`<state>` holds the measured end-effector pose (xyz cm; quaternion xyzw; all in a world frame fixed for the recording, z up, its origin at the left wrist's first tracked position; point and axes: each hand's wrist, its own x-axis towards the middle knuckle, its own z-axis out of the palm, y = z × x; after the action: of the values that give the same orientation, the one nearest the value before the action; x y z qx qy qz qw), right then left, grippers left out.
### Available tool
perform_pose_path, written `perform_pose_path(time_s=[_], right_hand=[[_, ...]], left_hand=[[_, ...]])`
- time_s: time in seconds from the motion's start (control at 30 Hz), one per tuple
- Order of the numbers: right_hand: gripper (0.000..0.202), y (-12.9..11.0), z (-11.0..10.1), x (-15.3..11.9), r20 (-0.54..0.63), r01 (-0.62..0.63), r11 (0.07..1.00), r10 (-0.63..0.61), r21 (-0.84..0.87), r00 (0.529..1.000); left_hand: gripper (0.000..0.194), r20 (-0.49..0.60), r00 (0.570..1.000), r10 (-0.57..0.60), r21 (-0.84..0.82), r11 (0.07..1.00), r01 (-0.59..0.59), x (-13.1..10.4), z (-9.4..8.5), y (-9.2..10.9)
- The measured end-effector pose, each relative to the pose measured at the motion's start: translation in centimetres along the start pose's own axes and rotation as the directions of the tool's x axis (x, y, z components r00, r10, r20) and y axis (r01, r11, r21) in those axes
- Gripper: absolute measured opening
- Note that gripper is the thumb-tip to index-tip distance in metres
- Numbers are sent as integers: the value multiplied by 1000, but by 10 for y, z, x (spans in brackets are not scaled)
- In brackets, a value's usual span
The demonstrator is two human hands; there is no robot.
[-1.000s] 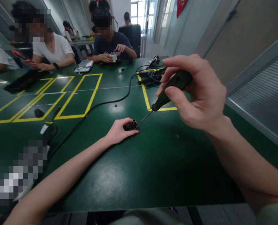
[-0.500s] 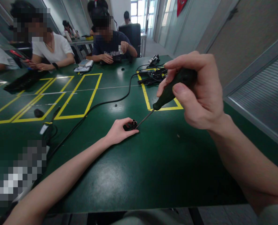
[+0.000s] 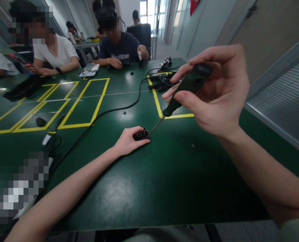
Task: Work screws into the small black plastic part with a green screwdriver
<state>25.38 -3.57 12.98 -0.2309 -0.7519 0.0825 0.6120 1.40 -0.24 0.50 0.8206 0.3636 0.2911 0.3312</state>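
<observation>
On the green table, my left hand (image 3: 128, 140) pinches a small black part (image 3: 144, 133) between thumb and fingers. A short tube with a metallic rim sticks up from that part; the rest of it is partly hidden by my fingers. My right hand (image 3: 219, 90) is closed around the dark green handle of a screwdriver (image 3: 183, 90), thumb on the near side and fingers on the far side. The screwdriver slants down to the left, and its thin shaft's tip meets the right side of the black part. Whether it sits in a screw I cannot tell.
A black cable (image 3: 114, 109) crosses the table (image 3: 144, 188), which bears yellow tape rectangles (image 3: 91, 125). Black parts and cables (image 3: 161, 80) lie in a heap at the back right. A small black piece (image 3: 41, 122) rests at the left. Two co-workers (image 3: 121, 47) sit opposite, handling items.
My right hand has turned about the screwdriver, its fingers loosened and stretched further left along the handle. My left hand and the black part stay in place. The co-worker opposite has moved a hand right.
</observation>
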Motion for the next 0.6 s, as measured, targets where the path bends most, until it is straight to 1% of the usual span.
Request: perform_pose_path(time_s=[0.1, 0.2, 0.27, 0.37, 0.47, 0.53, 0.6], right_hand=[[36, 0, -4, -1, 3, -17, 999, 17, -50, 1000], [40, 0, -10, 0, 0, 27, 981, -28, -193, 1000], [43, 1, -12, 1, -5, 53, 968, -56, -247, 998], [49, 4, -14, 2, 24, 90, 960, -86, -264, 996], [56, 8, -14, 1, 103, 121, 962, -98, -245, 990], [55, 9, -13, 0, 129, 124, 974, -100, -191, 987], [50, 8, -13, 0, 108, 124, 982, -109, -139, 988]], left_hand=[[27, 0, 1000, 3, 8, 1000, -3, 0, 0, 1], [28, -3, 1000, 6, 13, 1000, -6, -1, -1, 1], [28, -4, 1000, 4, 10, 1000, -4, -1, -1, 1], [28, -2, 1000, 6, 17, 1000, -6, 0, -1, 1], [27, -2, 1000, 6, 33, 999, -6, 0, -1, 1], [26, -3, 1000, 7, 32, 999, -7, 0, -1, 1], [26, -5, 1000, 12, 24, 1000, -12, 0, -1, 0]])
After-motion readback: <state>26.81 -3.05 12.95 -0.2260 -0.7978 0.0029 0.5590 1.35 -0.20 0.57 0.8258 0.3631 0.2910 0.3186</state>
